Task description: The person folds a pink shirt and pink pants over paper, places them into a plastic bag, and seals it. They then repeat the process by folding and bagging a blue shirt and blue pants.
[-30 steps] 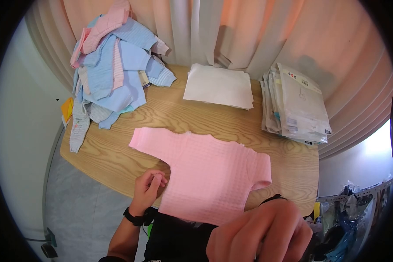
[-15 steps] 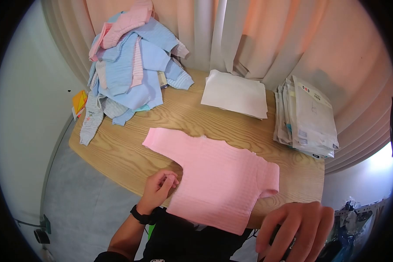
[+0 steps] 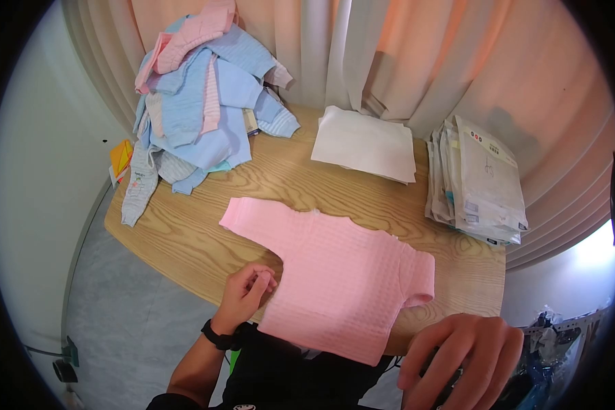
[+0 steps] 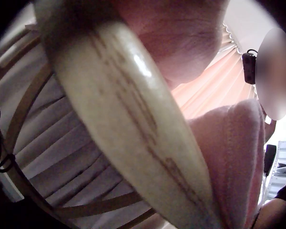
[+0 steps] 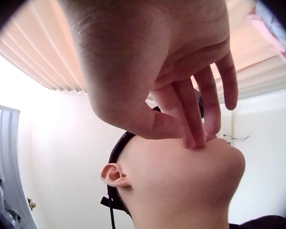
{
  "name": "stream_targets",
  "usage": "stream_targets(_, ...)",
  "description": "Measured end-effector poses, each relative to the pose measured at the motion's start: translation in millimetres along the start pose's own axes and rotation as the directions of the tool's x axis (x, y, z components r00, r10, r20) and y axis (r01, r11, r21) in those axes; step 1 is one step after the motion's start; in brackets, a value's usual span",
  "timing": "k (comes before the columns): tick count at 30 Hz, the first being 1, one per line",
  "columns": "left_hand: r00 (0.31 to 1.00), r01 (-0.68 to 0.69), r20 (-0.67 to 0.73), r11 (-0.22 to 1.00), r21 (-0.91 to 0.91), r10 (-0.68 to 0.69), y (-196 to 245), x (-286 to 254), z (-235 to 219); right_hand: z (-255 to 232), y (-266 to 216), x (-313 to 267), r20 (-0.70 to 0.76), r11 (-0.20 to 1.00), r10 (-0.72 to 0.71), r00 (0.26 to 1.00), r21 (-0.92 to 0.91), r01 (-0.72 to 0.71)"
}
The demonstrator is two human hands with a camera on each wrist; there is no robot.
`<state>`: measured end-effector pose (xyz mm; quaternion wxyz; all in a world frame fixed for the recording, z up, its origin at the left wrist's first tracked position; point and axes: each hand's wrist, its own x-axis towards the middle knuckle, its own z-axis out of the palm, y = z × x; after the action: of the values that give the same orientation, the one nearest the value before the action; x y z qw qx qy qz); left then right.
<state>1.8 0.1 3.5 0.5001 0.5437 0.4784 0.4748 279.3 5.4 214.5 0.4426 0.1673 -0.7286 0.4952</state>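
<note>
A pink knitted baby shirt [image 3: 342, 273] lies flat on the wooden table [image 3: 184, 232], its sleeves spread and its hem hanging over the near edge. My left hand [image 3: 246, 292] is at the shirt's lower left side, with curled fingers pinching the fabric edge. In the left wrist view the pink shirt [image 4: 233, 157] bulges beside the table's rounded edge [image 4: 133, 119]. My right hand [image 3: 458, 355] is raised off the table, close to the head camera at the bottom right. In the right wrist view my right hand [image 5: 190, 129] holds nothing, its bent fingertips touching my chin.
A heap of blue, pink and striped baby clothes [image 3: 198, 102] fills the table's far left corner and hangs over its edge. Folded white sheets [image 3: 365, 143] lie at the back middle. A stack of plastic packets [image 3: 478, 181] stands at the right. Curtains [image 3: 389, 48] hang behind.
My right hand has dropped lower and further right in the head view, its fingers spreading. The head view shifted slightly. My left hand stays at the shirt's edge.
</note>
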Motion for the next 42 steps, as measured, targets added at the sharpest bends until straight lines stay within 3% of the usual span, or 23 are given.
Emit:
stream_targets(5,1.000,-0.012,0.021,0.999,0.045,0.011,-1,0,0,-7,2,-1,0.107,0.995,-0.022,0.994,0.100,0.012)
stream_targets(7,1.000,-0.001,-0.028,1.000,0.023,0.002,-4,0,0,5,5,-2,-0.173,0.930,0.212,0.962,0.339,-0.144)
stream_targets(8,1.000,0.012,0.006,1.000,0.019,-0.012,-2,0,1,9,49,-13,-0.109,0.924,-0.149,0.983,0.340,0.177)
stream_targets(11,0.999,0.018,-0.040,0.998,0.064,-0.015,2,0,2,34,58,-11,-0.200,0.868,-0.102,0.974,0.461,0.186)
stream_targets(13,0.999,0.029,-0.027,0.997,0.066,-0.027,4,-1,3,42,59,-8,-0.230,0.741,-0.162,0.960,0.614,0.272)
stream_targets(14,0.999,0.026,-0.042,0.997,0.075,-0.023,4,0,2,43,54,-9,-0.236,0.743,-0.162,0.958,0.609,0.276)
stream_targets(16,0.999,0.036,-0.036,0.996,0.079,-0.033,3,0,2,46,43,-12,-0.258,0.740,0.011,0.966,0.652,0.166)
stream_targets(17,0.999,0.032,-0.041,0.997,0.077,-0.029,3,0,2,44,42,-12,-0.264,0.739,0.012,0.965,0.652,0.169)
stream_targets(20,0.999,0.028,-0.037,0.997,0.073,-0.026,3,0,3,33,46,-8,-0.205,0.723,-0.024,0.979,0.673,0.159)
stream_targets(22,0.999,0.026,-0.036,0.997,0.074,-0.023,4,0,2,28,59,-4,-0.267,0.700,-0.254,0.929,0.612,0.368)
stream_targets(23,0.999,0.027,-0.036,0.997,0.075,-0.024,4,0,2,29,57,-4,-0.266,0.699,-0.255,0.929,0.613,0.368)
stream_targets(25,0.999,0.031,-0.033,0.997,0.077,-0.029,4,0,2,34,47,-5,-0.272,0.841,-0.096,0.958,0.492,0.224)
stream_targets(29,0.999,0.010,-0.036,0.998,0.065,-0.008,3,0,2,35,28,-12,-0.356,0.800,0.030,0.934,0.568,0.191)
stream_targets(30,0.999,0.008,-0.035,0.998,0.065,-0.006,3,-1,2,10,20,-13,-0.128,0.724,0.121,0.984,0.689,0.001)
stream_targets(31,0.999,0.006,-0.040,0.998,0.069,-0.004,3,0,3,-10,19,-13,0.118,0.625,0.179,0.977,0.753,-0.206)
stream_targets(32,0.999,0.013,-0.039,0.997,0.074,-0.010,3,0,2,-21,26,-14,0.123,0.623,0.173,0.977,0.755,-0.205)
stream_targets(36,0.999,-0.011,-0.029,0.999,0.045,0.012,-8,-2,1,-49,58,-28,-0.305,0.826,0.178,0.935,0.563,0.026)
stream_targets(37,0.999,-0.014,-0.031,0.999,0.048,0.015,-5,-2,2,-49,54,-26,-0.633,0.860,0.407,0.658,0.508,-0.043)
stream_targets(38,0.975,-0.215,0.024,0.925,0.312,0.219,5,2,7,-72,71,-36,-0.751,0.838,0.494,0.438,0.546,-0.007)
stream_targets(39,0.911,-0.396,0.129,0.745,0.537,0.392,15,4,11,-88,88,-46,-0.854,0.856,0.509,0.111,0.516,0.042)
stream_targets(40,0.909,-0.400,0.129,0.739,0.541,0.397,23,4,14,-103,106,-63,-0.893,0.898,0.436,-0.109,0.440,-0.017)
stream_targets(41,0.885,-0.459,0.261,0.625,0.631,0.386,30,3,16,-114,122,-79,-0.889,0.922,0.329,-0.317,0.375,-0.093)
stream_targets(42,0.853,-0.519,0.386,0.496,0.696,0.350,34,3,18,-121,130,-92,-0.873,0.905,0.330,-0.358,0.400,-0.142)
